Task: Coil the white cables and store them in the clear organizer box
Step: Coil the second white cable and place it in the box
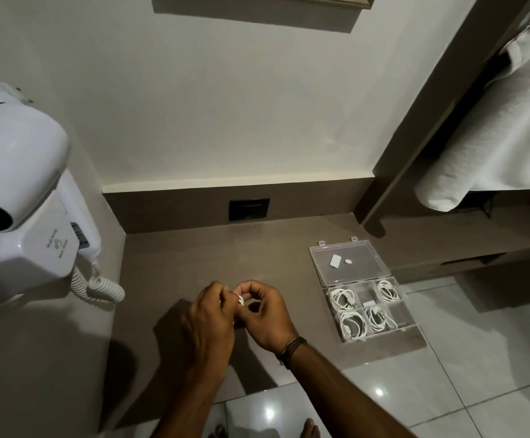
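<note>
My left hand [206,324] and my right hand [268,314] meet above the brown counter [194,263], both pinching a small white cable [240,299] that is mostly hidden by my fingers. The clear organizer box [410,325] lies open to the right on the counter, its lid [350,260] flat behind it. Several compartments hold coiled white cables, such as the coiled cable [342,298] in the back left compartment. The compartment at the right front looks bare.
A white wall-mounted hair dryer [20,197] with a curly cord [99,287] hangs at the left. A dark socket plate [249,209] sits in the back panel. White towels [494,137] hang on a shelf at the right. Glossy floor tiles [447,390] lie below.
</note>
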### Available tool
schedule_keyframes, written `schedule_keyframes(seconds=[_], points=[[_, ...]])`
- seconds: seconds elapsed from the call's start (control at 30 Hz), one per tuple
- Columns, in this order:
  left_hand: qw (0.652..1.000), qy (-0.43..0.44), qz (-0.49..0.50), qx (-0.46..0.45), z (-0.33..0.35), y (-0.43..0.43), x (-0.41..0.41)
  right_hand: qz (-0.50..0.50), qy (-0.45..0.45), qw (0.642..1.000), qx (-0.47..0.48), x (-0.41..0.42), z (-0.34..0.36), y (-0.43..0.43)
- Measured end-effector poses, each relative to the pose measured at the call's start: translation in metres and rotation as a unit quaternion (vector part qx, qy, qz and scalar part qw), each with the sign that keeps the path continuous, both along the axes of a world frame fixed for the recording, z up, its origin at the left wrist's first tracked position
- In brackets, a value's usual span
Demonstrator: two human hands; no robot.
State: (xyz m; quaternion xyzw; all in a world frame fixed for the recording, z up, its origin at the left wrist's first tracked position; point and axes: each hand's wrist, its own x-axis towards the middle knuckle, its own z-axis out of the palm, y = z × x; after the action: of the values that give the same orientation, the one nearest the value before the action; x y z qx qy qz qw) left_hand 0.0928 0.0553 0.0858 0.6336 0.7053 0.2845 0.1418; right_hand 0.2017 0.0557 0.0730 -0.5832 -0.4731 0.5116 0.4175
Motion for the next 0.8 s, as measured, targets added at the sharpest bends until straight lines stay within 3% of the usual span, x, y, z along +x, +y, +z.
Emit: schedule_keyframes(seconds=[0.1,0.3,0.43,0.6,0.8], points=[[1.000,0.017,0.007,-0.009,-0.017,0.004,-0.004,-0.043,-0.030,0.999,0.000,-0.009,-0.009,0.000],[0.997,-0.064,0.052,-0.001,-0.038,0.012,-0.008,-0.112,-0.133,0.983,0.065,-0.028,-0.025,0.000],[0.993,-0.088,0.074,-0.005,-0.047,0.016,-0.009,-0.108,-0.211,0.966,0.102,-0.032,-0.030,0.004],[0.993,-0.090,0.069,-0.013,-0.056,0.014,-0.007,-0.070,-0.292,0.952,0.055,-0.038,-0.043,0.006],[0.989,-0.124,0.077,-0.032,-0.067,0.014,-0.007,-0.038,-0.346,0.935,0.062,-0.042,-0.046,0.004]])
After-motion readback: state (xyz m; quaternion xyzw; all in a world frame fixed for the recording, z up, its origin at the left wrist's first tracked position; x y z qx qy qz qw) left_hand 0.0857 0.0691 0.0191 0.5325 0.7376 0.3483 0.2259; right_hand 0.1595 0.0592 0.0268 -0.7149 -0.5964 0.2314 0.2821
